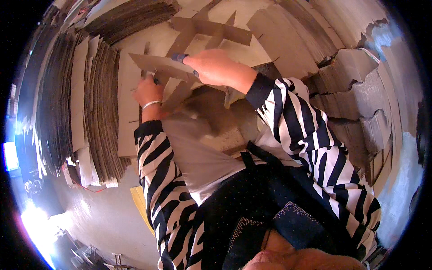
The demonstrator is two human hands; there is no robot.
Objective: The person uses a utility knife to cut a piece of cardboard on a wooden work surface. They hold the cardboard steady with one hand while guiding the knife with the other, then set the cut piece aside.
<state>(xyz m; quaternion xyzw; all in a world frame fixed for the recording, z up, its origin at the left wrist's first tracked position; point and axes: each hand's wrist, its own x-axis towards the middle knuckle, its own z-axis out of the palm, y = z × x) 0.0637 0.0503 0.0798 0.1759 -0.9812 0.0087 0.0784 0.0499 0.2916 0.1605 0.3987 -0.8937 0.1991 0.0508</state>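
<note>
My right hand (218, 66), with dark coverings on its fingertips, is closed on the end of a slotted cardboard strip (155, 63). That strip slants to the left, above my left hand (147, 91). My left fingers are pinched at a cardboard piece under the strip's left part; the exact grip is partly hidden. Other strips cross beneath, forming part of a divider (176, 90). Just beyond my right hand lies an interlocked cardboard divider grid (211, 32) with open cells.
Tall stacks of cardboard sheets (101, 108) stand on the left. Another stack (130, 20) lies at the far side. On the right are large cardboard panels (288, 40) and piled bundles (346, 96). A yellow piece (141, 209) shows beside my left forearm.
</note>
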